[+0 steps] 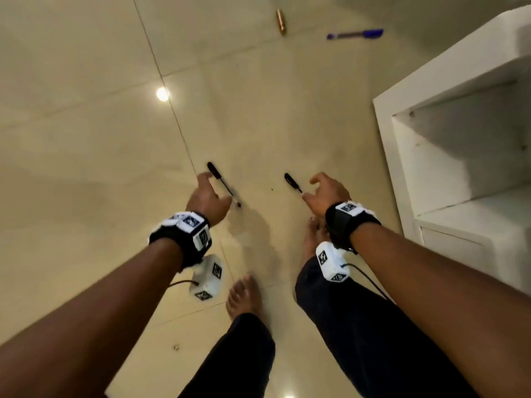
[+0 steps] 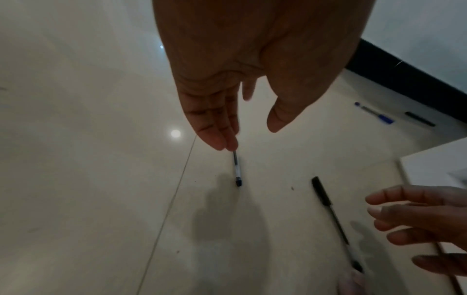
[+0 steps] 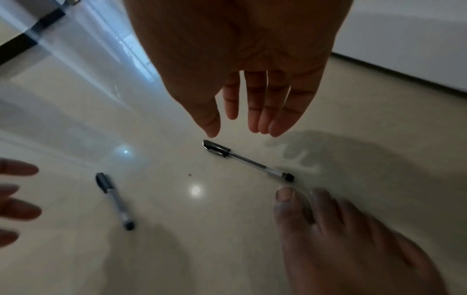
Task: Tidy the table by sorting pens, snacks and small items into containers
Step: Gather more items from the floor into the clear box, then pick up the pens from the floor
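Note:
Two black-capped clear pens lie on the tiled floor. My left hand (image 1: 211,193) hovers over the left pen (image 1: 215,171), fingers straight and thumb apart, holding nothing. In the left wrist view that hand (image 2: 250,131) covers the cap end of the left pen (image 2: 237,171); I cannot tell if it touches. My right hand (image 1: 311,188) is spread just right of the right pen (image 1: 291,182). In the right wrist view this hand (image 3: 237,131) hangs empty just above the cap of the right pen (image 3: 248,160). A blue pen (image 1: 356,33) lies farther off.
A gold tube (image 1: 281,22) lies on the floor far ahead. A white shelf unit (image 1: 459,139) stands at the right. My bare feet (image 1: 242,297) are just behind the pens, one foot (image 3: 341,229) close to the right pen's tip. A small scrap (image 1: 176,347) lies behind.

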